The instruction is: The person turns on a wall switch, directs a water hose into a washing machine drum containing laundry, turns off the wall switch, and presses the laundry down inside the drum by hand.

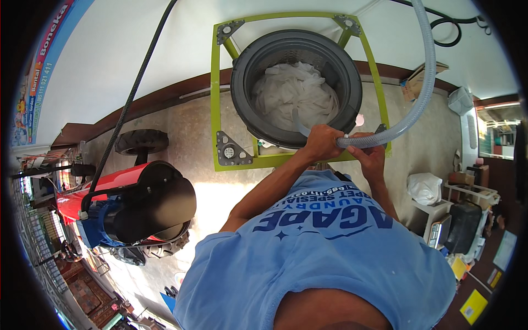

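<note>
A clear braided hose (pixel 427 70) curves down from the upper right to my two hands. My left hand (pixel 324 142) grips it over the front rim of a dark grey spinner drum (pixel 243 103). My right hand (pixel 369 154) holds the thicker stretch just to the right, fingers beneath and thumb in front. A thinner tube (pixel 298 119) emerges beyond my left hand and reaches into the drum. Wet-looking white fabric (pixel 297 90) lies bunched inside, touching or close to the tube's end. My hands cover the place where tube and hose meet.
A lime-green metal frame (pixel 215 95) surrounds the drum. To the left stands a red wheeled machine (pixel 123 181) with a blue motor (pixel 97 225); a black hose (pixel 136 82) rises from it. A white plastic bag (pixel 425 187) and shelf items are at right, cardboard (pixel 416 84) by the wall.
</note>
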`<state>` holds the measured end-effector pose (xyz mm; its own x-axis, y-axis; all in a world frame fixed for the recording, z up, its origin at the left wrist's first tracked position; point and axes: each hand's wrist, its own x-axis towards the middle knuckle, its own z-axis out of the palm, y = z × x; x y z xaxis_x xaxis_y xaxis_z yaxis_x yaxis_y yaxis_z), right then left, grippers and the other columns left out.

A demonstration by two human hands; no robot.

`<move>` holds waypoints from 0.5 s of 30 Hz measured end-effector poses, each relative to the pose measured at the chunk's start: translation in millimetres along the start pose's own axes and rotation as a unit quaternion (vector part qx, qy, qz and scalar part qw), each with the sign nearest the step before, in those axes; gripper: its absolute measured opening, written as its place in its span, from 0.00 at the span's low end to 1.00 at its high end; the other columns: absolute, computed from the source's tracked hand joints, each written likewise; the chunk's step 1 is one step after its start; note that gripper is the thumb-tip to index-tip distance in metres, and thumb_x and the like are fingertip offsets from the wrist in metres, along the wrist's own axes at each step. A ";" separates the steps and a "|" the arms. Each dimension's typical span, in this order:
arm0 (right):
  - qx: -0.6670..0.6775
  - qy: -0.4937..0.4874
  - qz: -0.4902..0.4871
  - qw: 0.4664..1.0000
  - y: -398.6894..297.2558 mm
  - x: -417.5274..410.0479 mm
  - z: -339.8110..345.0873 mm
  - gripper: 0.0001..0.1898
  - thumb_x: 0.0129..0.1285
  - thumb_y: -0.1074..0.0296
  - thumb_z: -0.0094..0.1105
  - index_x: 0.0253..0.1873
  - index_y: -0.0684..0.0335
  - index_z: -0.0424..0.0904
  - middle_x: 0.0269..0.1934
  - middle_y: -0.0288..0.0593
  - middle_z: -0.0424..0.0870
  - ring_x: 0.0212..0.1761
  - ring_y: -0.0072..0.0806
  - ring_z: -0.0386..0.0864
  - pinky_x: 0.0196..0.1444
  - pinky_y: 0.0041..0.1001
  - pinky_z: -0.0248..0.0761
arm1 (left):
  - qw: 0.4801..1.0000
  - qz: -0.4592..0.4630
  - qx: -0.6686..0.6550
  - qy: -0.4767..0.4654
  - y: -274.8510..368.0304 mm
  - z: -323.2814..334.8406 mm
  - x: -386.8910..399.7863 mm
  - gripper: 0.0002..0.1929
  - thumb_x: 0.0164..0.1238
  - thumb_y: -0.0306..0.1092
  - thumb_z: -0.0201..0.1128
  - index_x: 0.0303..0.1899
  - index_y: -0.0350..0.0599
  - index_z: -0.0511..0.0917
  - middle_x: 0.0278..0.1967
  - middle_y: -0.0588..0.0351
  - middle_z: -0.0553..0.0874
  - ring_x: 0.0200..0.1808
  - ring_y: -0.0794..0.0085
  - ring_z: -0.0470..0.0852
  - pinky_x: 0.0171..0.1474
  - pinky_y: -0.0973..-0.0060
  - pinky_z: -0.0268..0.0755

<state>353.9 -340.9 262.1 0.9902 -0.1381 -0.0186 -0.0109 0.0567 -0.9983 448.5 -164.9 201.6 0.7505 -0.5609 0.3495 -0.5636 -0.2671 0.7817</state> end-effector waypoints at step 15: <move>0.005 -0.004 0.011 1.000 -0.6 0.2 -1.5 0.18 0.68 0.77 0.77 0.59 0.69 0.82 0.52 0.45 0.90 0.56 0.29 0.87 0.63 0.32 0.78 | 0.999 -0.006 0.034 0.017 5.5 -0.6 -2.9 0.09 0.52 0.37 0.76 0.23 0.48 0.84 0.21 0.45 0.85 0.27 0.43 0.87 0.32 0.50 0.77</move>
<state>353.9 -342.4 262.6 0.9909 -0.1287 -0.0393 -0.0306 0.0689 -0.9972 443.4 -164.2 205.3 0.7682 -0.5311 0.3574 -0.5752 -0.3276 0.7496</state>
